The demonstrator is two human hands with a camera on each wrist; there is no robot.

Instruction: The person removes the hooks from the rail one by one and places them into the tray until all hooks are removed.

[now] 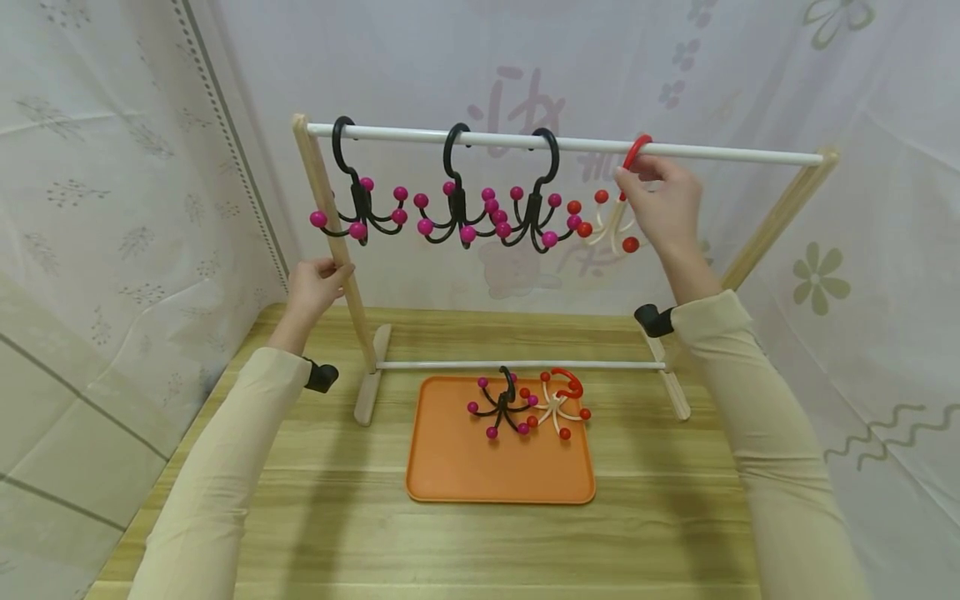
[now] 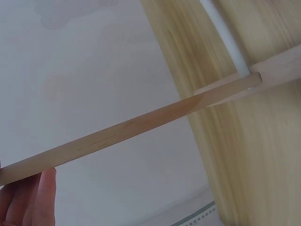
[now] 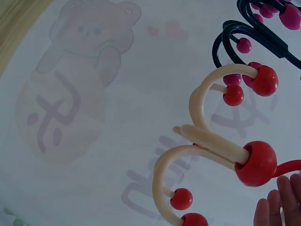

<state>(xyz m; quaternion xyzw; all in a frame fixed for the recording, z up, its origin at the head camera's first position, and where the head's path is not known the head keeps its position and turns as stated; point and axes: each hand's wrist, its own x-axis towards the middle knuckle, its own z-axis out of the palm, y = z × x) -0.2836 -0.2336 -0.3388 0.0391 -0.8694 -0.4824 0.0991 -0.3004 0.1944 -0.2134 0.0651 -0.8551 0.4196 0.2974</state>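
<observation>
My right hand point(image 1: 663, 200) pinches the red hook of a cream multi-prong hanger point(image 1: 617, 218) with red ball tips. That hook lies over the white top bar point(image 1: 727, 152) of a wooden rack. In the right wrist view, the cream prongs point(image 3: 217, 136) show close up, with fingertips point(image 3: 287, 197) beside the red hook. Over on the left, my left hand point(image 1: 311, 287) grips the rack's wooden post point(image 1: 352, 304) between thumb and fingers. Three black hangers with pink ball tips hang from the bar: one far left point(image 1: 361, 204), two nearer the middle point(image 1: 459, 208) point(image 1: 533, 212).
An orange tray point(image 1: 480, 479) lies on the wooden table point(image 1: 337, 517) in front of the rack. On it are a black hanger point(image 1: 503, 404) and a cream hanger point(image 1: 555, 406) with a red hook, side by side. A lower white bar point(image 1: 450, 365) joins the rack's feet.
</observation>
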